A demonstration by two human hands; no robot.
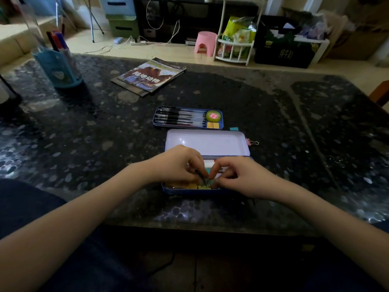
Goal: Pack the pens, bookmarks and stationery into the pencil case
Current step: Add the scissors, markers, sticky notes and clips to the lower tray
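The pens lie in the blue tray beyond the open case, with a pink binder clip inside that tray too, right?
Not quite. The head view shows the pens in the blue tray beyond the open case, but the pink binder clip lies on the table, just right of the case lid, not inside the tray.

Both hands (pixel 179 165) (pixel 235 175) in open pencil case (pixel 207 142); pen tray (pixel 187 118) just beyond.

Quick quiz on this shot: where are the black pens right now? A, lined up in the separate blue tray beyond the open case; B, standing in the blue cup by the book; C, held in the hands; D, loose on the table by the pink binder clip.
A: the black pens lie side by side in the blue tray, beyond the open pencil case.
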